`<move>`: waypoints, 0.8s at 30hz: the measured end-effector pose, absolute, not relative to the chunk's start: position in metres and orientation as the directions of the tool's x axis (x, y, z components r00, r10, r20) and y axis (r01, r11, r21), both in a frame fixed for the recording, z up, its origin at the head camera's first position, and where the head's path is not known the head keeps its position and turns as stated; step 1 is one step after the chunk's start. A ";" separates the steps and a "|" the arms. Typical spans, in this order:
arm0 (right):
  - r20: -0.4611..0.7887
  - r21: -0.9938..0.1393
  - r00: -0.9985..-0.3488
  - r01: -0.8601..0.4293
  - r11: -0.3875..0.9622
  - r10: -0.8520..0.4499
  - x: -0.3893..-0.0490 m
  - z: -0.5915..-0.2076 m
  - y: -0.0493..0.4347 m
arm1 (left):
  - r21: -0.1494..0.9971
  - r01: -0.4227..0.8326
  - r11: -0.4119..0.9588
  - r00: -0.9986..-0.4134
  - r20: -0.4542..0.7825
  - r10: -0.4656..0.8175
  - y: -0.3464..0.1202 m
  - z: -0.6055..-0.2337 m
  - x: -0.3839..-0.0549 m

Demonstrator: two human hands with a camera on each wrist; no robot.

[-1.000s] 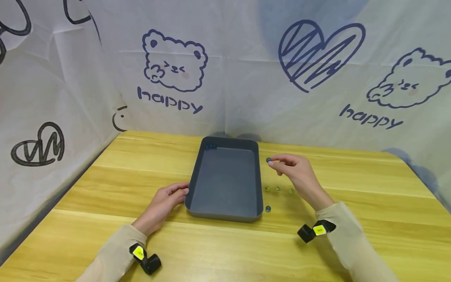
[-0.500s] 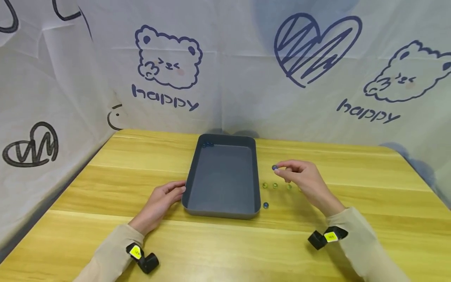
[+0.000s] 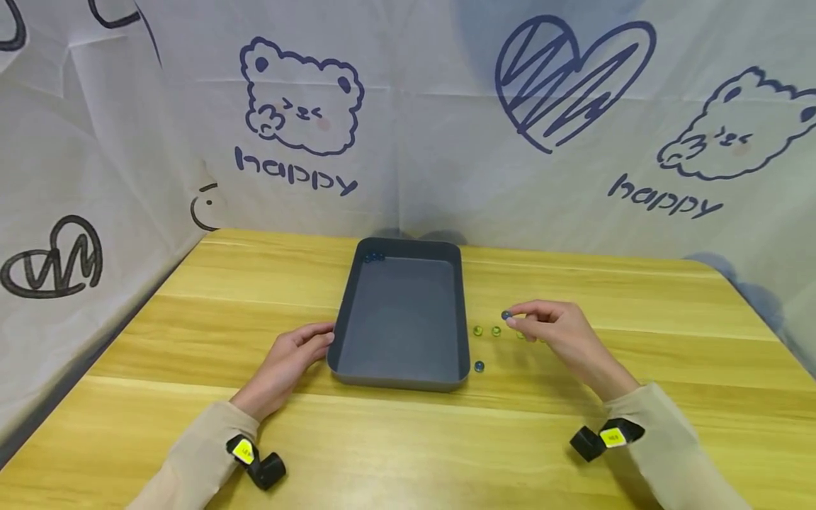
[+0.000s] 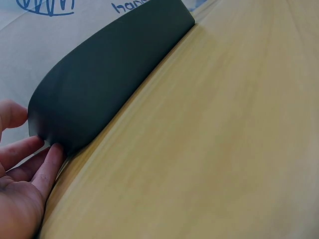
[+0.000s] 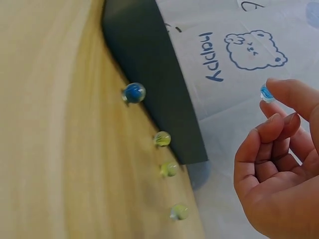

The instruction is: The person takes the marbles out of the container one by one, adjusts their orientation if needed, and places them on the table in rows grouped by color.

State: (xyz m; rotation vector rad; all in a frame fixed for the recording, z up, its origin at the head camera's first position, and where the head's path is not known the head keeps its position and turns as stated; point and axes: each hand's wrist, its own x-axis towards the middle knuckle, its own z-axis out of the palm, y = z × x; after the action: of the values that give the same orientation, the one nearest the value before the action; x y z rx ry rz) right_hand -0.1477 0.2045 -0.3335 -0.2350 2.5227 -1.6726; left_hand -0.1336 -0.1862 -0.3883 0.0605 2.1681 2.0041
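My right hand (image 3: pixel 564 340) pinches a blue glass marble (image 5: pixel 267 93) between thumb and index finger, held above the table to the right of the grey tray (image 3: pixel 401 319). The other fingers of that hand curl in toward the palm. Beneath and beside it lie several yellow-green marbles, among them one near the tray (image 3: pixel 477 331) and another beside it (image 3: pixel 496 331). A second blue marble (image 3: pixel 479 366) rests by the tray's near right corner. My left hand (image 3: pixel 287 365) touches the tray's left outer wall with its fingertips, fingers relaxed.
Several dark blue marbles (image 3: pixel 374 258) sit inside the tray at its far left corner. The wooden table (image 3: pixel 382 446) ends at a white cloth backdrop (image 3: pixel 433 177) with blue drawings, behind and at the left.
Still pinching the blue marble, my right hand has moved right, nearer and lower, away from the tray's far right side. My left hand stays at the tray; the head view has shifted slightly.
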 end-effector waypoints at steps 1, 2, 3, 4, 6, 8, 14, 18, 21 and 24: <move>-0.011 -0.918 -0.983 -0.064 0.390 -0.186 -0.147 -0.335 0.206 | 0.992 -0.097 0.084 -0.982 -0.110 0.157 -0.186 -0.388 -0.134; -0.019 -0.917 -0.982 -0.057 0.395 -0.185 -0.146 -0.336 0.207 | 0.992 -0.098 0.083 -0.982 -0.110 0.157 -0.186 -0.388 -0.134; -0.025 -0.914 -0.982 -0.053 0.401 -0.186 -0.145 -0.337 0.208 | 0.992 -0.099 0.084 -0.981 -0.111 0.157 -0.186 -0.389 -0.134; -0.031 -0.912 -0.982 -0.048 0.407 -0.186 -0.144 -0.338 0.209 | 0.991 -0.101 0.084 -0.981 -0.113 0.157 -0.186 -0.389 -0.134; -0.043 -0.909 -0.981 -0.040 0.416 -0.188 -0.143 -0.339 0.210 | 0.991 -0.104 0.086 -0.981 -0.116 0.153 -0.186 -0.388 -0.134; -0.049 -0.907 -0.980 -0.037 0.419 -0.193 -0.142 -0.339 0.212 | 0.990 -0.106 0.090 -0.981 -0.119 0.151 -0.186 -0.388 -0.134; -0.077 -0.921 -0.965 -0.027 0.388 -0.249 -0.140 -0.340 0.215 | 0.989 -0.118 0.085 -0.980 -0.130 0.154 -0.185 -0.385 -0.134; -0.092 -0.917 -0.957 -0.027 0.398 -0.277 -0.139 -0.343 0.216 | 0.989 -0.120 0.086 -0.979 -0.133 0.157 -0.185 -0.385 -0.134; -0.107 -0.904 -0.954 -0.025 0.427 -0.281 -0.138 -0.345 0.216 | 0.989 -0.121 0.089 -0.979 -0.134 0.156 -0.185 -0.386 -0.134; -0.127 -0.888 -0.947 -0.024 0.459 -0.295 -0.139 -0.348 0.215 | 0.987 -0.131 0.093 -0.979 -0.144 0.148 -0.186 -0.387 -0.134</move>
State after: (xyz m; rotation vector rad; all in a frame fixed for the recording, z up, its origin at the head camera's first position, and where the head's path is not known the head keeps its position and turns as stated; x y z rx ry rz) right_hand -0.1390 0.2148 -0.3478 -0.2742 2.4481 -1.4832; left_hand -0.1342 -0.1855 -0.3871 0.0173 2.1598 1.9861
